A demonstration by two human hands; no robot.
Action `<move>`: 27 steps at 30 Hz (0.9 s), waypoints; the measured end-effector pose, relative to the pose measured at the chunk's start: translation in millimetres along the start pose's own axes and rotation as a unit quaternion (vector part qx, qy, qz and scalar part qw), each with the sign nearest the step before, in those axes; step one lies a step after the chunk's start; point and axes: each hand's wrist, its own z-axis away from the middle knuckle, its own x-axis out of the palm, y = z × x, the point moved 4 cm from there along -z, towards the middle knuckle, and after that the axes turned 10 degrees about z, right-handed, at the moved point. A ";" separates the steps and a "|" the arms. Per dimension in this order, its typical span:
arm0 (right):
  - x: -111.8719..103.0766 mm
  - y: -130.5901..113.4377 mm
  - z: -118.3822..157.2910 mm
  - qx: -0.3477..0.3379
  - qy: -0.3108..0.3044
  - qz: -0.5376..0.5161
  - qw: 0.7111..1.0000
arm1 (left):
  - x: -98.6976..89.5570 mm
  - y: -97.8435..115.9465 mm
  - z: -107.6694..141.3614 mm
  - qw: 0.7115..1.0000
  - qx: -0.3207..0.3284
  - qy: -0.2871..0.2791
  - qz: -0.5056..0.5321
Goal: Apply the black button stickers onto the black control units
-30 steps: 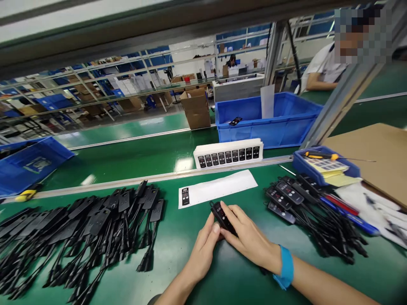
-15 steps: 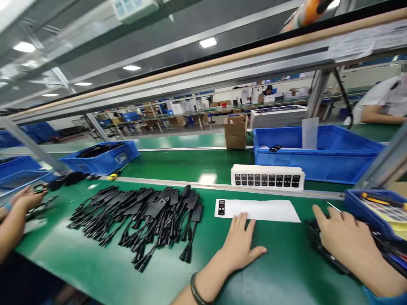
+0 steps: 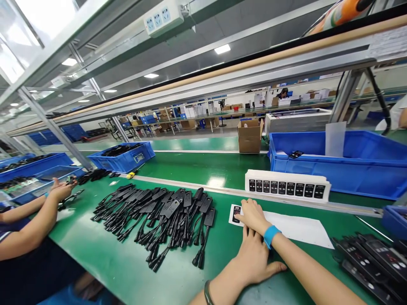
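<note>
My left hand (image 3: 254,256), with a dark bangle at its wrist, lies palm down on the green bench, fingers stretched out and thumb spread. Across its fingertips reaches my right hand (image 3: 254,216), wearing a blue wristband. Its thumb and fingers close at the edge of a small black label (image 3: 236,214) on the left end of a white backing strip (image 3: 299,226). The fingertips partly hide the strip. Behind it stands a white block of backing strips (image 3: 288,176) with a row of similar black labels. At right lies a pile of black controllers (image 3: 372,258) with buttons.
Many black cabled boxes (image 3: 159,212) lie left of my hands. Blue bins (image 3: 333,169) and a cardboard box (image 3: 250,136) stand behind. A metal rail (image 3: 190,183) crosses the bench. At far left, another person's hands (image 3: 60,188) hold a small part.
My right hand has left the pile of black controllers and moved left to the label, crossing over my left hand. My left hand stays on the bench. The view has shifted left.
</note>
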 end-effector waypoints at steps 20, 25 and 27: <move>9.3 1.0 1.9 -0.021 0.025 -0.047 0.998 | 1.5 -2.1 -0.6 0.998 0.017 0.053 0.018; 5.3 -1.5 8.5 -0.056 0.080 -0.080 0.992 | 2.7 -4.3 1.4 0.998 0.010 0.051 0.027; -0.2 -5.3 14.8 -0.082 0.114 -0.102 0.985 | 5.9 -6.4 2.2 0.998 0.011 0.049 0.028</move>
